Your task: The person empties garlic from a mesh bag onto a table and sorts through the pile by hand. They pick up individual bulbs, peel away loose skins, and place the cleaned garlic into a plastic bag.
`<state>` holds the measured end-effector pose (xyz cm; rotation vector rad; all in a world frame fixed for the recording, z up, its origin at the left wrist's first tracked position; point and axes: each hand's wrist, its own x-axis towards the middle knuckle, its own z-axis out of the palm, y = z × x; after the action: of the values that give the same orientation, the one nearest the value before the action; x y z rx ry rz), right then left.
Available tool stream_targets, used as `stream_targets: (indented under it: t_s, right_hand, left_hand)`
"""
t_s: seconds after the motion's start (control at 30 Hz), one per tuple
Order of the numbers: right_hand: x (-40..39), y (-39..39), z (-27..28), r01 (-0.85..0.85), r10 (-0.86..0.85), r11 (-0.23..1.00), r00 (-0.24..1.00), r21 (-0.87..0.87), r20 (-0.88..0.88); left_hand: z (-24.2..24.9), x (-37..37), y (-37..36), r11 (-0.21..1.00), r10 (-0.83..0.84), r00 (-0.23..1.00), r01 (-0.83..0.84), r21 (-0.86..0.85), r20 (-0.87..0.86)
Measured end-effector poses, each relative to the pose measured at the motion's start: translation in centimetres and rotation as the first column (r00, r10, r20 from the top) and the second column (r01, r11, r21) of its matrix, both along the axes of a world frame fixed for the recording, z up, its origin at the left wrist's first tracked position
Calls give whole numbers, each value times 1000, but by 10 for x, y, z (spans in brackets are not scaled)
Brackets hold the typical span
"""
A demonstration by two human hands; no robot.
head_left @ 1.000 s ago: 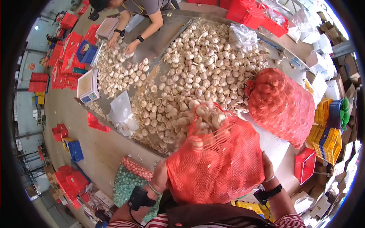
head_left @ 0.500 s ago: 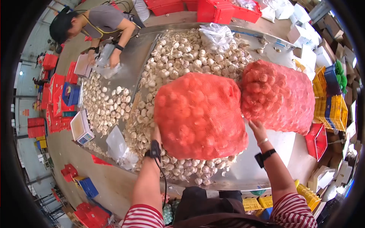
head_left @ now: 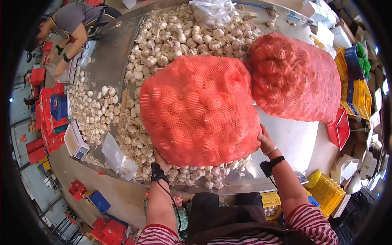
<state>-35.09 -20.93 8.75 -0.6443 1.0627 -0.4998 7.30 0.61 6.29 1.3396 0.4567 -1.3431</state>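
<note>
A bulging red mesh sack of garlic (head_left: 200, 112) rests on loose garlic bulbs (head_left: 163, 38) spread over a metal table (head_left: 281, 136). At its lower left corner, my left hand (head_left: 161, 160) grips the sack, with its fingers tucked out of sight underneath. My right hand (head_left: 266, 141) holds the lower right edge, its thumb side against the mesh. Beside it on the right lies a second red mesh sack (head_left: 295, 77), touching the first along its upper right side. Neither of my hands touches that second sack.
Across the table at the upper left, a person (head_left: 75, 28) leans over a scale with a plastic bag. Another scale (head_left: 76, 141) and a clear plastic bag (head_left: 116, 155) sit at the left edge. Yellow crates (head_left: 326, 194) and a red crate (head_left: 339, 128) stand at the right.
My right hand has gone from the gap between the sacks to the near sack's lower right edge. In view, both sacks sit higher and the near one farther left. The other person's hands shifted toward the scale.
</note>
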Motion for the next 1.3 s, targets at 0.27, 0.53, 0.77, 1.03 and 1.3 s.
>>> stream_targets:
  t_s: [0.27, 0.53, 0.77, 1.03, 1.3]
  right_hand:
    - [0, 17, 74, 128, -159, 978, 968, 163, 194]
    - [17, 17, 79, 263, -344, 871, 929, 414, 134]
    - [-4, 47, 85, 179, -231, 935, 962, 305, 145]
    - [-19, 25, 60, -272, 299, 939, 948, 210, -111]
    - [-23, 12, 136, -499, 531, 839, 667, 215, -523]
  left_hand:
    - [71, -49, 17, 993, -109, 977, 115, -23, 184]
    - [55, -86, 42, 979, -33, 993, 8, -205, -117]
    - [40, -83, 58, 957, -131, 963, 60, -283, -237]
    - [88, -68, 16, 835, -545, 831, 550, -23, 111]
    - [164, -75, 28, 774, -633, 732, 606, 185, 253]
